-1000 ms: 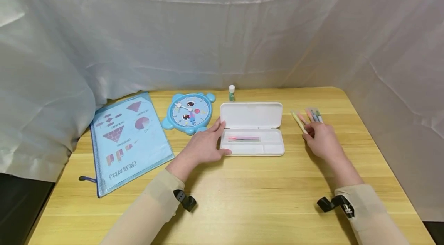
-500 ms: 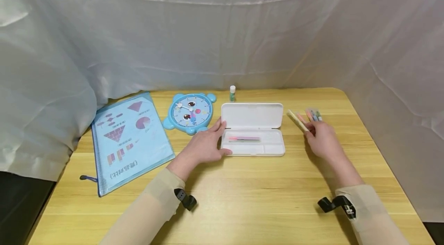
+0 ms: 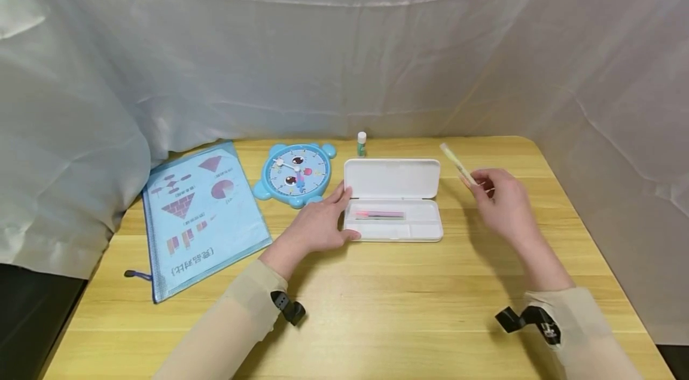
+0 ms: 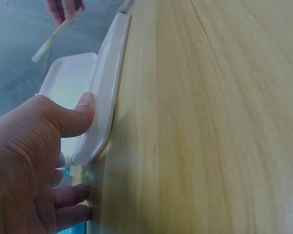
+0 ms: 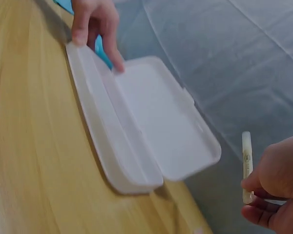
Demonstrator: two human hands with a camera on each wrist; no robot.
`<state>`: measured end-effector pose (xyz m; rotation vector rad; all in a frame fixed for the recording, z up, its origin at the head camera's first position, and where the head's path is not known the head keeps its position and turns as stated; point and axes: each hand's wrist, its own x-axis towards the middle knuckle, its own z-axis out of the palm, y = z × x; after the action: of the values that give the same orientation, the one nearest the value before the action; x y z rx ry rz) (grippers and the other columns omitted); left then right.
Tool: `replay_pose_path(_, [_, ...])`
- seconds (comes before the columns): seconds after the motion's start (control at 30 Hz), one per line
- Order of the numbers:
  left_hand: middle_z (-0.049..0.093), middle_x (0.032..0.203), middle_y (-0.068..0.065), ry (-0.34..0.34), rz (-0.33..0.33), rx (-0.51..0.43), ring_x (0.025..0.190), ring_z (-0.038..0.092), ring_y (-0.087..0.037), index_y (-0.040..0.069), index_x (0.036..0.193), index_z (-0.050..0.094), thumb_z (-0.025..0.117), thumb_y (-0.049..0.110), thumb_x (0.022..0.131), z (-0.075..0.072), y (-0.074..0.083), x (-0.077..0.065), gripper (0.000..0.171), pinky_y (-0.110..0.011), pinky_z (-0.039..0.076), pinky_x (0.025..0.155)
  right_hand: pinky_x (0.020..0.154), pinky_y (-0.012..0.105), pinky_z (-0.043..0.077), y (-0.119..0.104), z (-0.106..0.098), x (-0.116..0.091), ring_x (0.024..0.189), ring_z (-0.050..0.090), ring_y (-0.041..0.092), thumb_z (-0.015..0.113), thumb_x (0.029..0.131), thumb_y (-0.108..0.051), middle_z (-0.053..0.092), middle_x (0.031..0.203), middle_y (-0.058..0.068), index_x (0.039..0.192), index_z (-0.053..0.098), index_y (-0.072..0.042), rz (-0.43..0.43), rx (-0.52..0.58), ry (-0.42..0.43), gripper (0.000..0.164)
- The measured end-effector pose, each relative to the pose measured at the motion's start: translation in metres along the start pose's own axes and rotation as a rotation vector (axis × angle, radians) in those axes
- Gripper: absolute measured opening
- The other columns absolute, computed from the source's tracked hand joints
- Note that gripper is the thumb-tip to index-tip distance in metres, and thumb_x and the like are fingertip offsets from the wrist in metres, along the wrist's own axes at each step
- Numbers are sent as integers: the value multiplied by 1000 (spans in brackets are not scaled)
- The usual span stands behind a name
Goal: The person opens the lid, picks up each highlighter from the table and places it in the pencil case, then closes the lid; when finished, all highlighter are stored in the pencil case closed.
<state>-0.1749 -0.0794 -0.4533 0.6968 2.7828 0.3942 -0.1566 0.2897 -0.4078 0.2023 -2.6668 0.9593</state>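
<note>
A white pencil case (image 3: 392, 230) lies with its lid raised, holding pink and dark slim pens (image 3: 379, 215) in its rear compartment. My left hand (image 3: 319, 224) grips its left end, thumb at the front corner and fingers toward the hinge; the thumb presses the case's edge (image 4: 106, 92) in the left wrist view. Right of the case, my right hand (image 3: 503, 203) pinches a pale yellow marker pen (image 3: 456, 160), raised and slanting up to the left. A bit of orange shows beside that pen at the fingertips. In the right wrist view, fingers hold the marker's (image 5: 247, 153) lower end.
A blue bear-faced toy clock (image 3: 296, 173) lies left of the case. Behind it stands a glue stick (image 3: 361, 144) with a white cap. Farther left is a blue zip document bag (image 3: 207, 224). A grey curtain (image 3: 344, 57) hangs along the table's back and sides.
My right hand has lifted the yellow marker pen up from the table. The blue and green pens seen near its fingers earlier are out of sight now. My left hand stays put.
</note>
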Motion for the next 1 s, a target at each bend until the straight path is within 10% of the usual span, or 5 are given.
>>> replay_pose_path(0.2, [9,175,-8,-2,0,3,143,50,-36,13,170,17,70,65,94,0,1,1,106,-49,45,111,74,17,45,-22,10,-1,88,65,34,66,97,9,67,99,22,116,70,11,-86,71,-14,20])
replay_pose_path(0.43, [9,175,-9,-2,4,6,141,52,-36,12,170,17,70,66,93,0,0,1,108,-49,47,109,78,48,55,-32,35,-3,92,65,33,66,96,12,70,102,20,113,70,9,-192,89,-78,18])
replay_pose_path(1.0, [9,175,-8,-9,-7,-6,144,48,-36,14,170,16,70,66,93,-1,1,0,107,-50,46,110,86,49,54,-40,78,6,94,64,30,67,97,9,70,104,14,113,74,3,-199,83,-288,17])
